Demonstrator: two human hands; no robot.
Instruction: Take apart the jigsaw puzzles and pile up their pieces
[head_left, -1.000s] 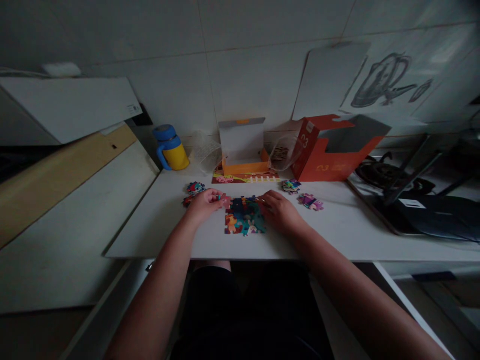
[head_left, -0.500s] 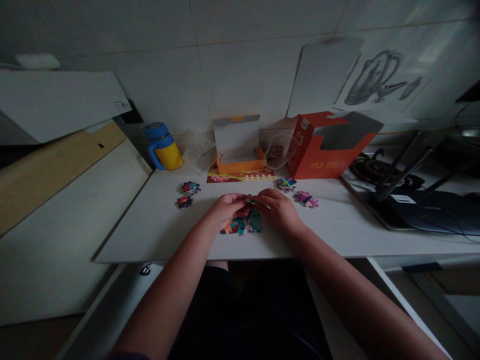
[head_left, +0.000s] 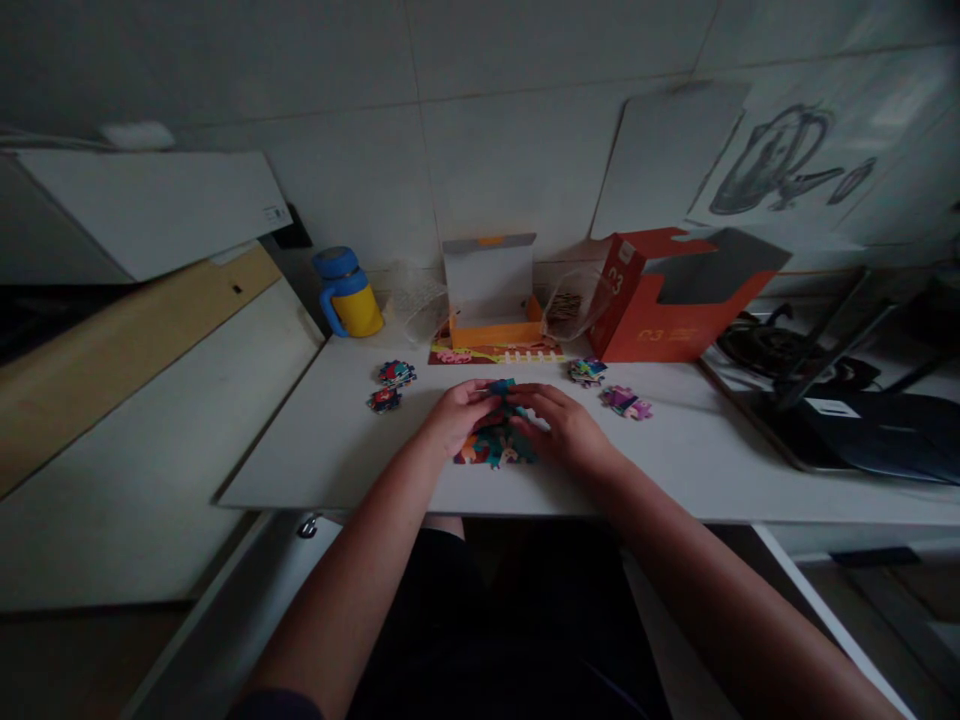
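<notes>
One partly assembled jigsaw (head_left: pixel 496 450) lies flat on the table (head_left: pixel 315 450) near its front edge, far part hidden. Left hand (head_left: pixel 454 415) above it: fingers bent in close to the thumb, tips at a teal piece (head_left: pixel 501 385); cannot tell whether gripped. Right hand (head_left: pixel 566 428), opposite: half open, loosely curved, thumb apart from fingers; cannot tell whether it holds anything. Two piece stacks (head_left: pixel 397 374) toward the table's left edge; another pair (head_left: pixel 586 372) right of the jigsaw. Orange box (head_left: pixel 495 332), lid up, toward the rear edge; larger red box (head_left: pixel 667 328) to its right.
</notes>
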